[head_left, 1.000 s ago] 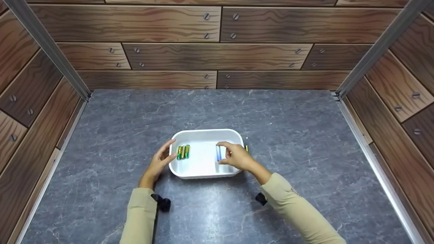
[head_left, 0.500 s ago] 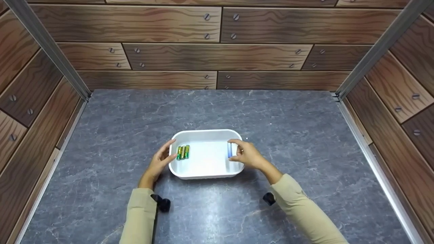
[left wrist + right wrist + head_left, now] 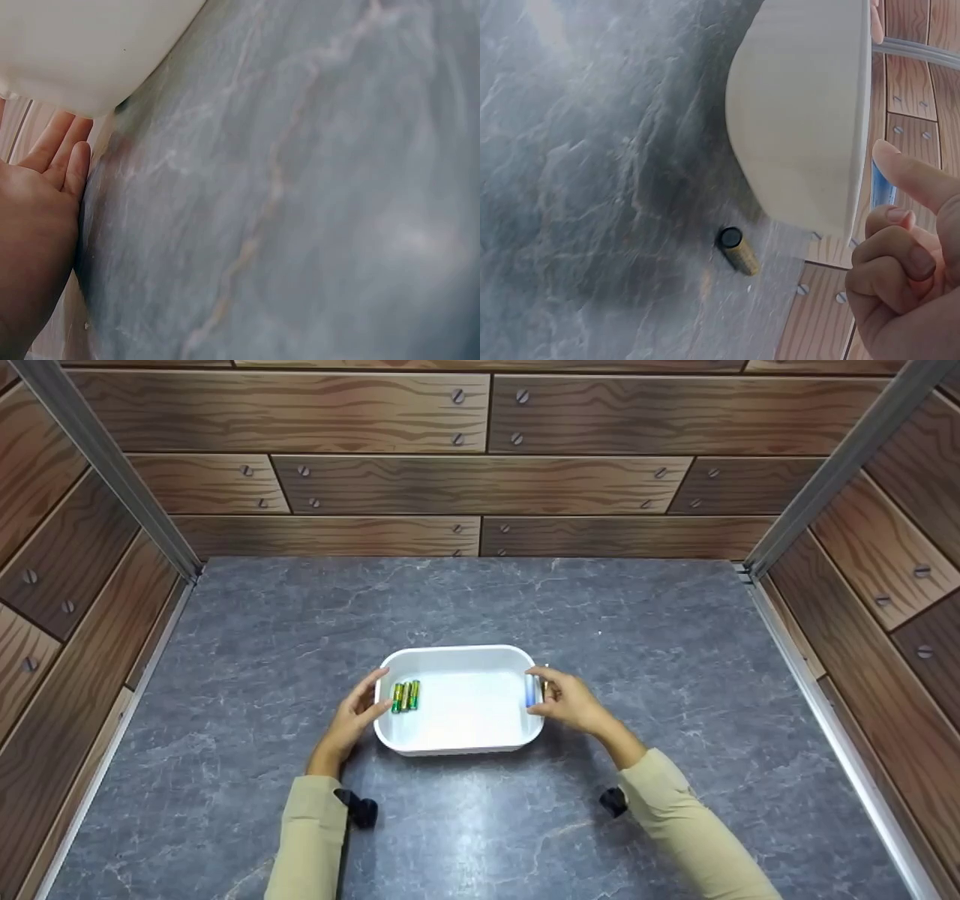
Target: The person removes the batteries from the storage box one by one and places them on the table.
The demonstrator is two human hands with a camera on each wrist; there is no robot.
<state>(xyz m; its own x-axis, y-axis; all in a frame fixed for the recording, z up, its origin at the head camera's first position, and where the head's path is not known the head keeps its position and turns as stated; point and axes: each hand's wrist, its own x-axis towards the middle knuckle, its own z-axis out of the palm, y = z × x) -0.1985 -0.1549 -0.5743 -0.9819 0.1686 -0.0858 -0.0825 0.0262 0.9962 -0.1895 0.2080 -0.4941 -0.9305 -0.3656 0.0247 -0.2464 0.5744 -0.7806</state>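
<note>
A white tray [image 3: 457,748] stands on the table. Three green-and-gold batteries [image 3: 406,697] lie side by side inside it at the left. My left hand [image 3: 351,721] rests against the tray's left end, thumb and index finger spread along the rim; in the left wrist view the visible fingers are fairly straight beside the tray. My right hand [image 3: 574,702] pinches a slim blue cylinder [image 3: 530,692] by its two ends, above the tray's right rim. The same blue cylinder [image 3: 882,184] is partly hidden by fingers in the right wrist view, so its kind is unclear.
Just outside the tray's right end, a gold battery with a dark end [image 3: 740,253] sits on the table; the right hand mostly covers it in the head view. Wood-patterned walls [image 3: 480,484] enclose the grey marbled table [image 3: 465,600] at the back and sides.
My right hand has moved rightward with the blue cylinder, from over the tray's interior to its right rim. The left hand and the three batteries have stayed in place.
</note>
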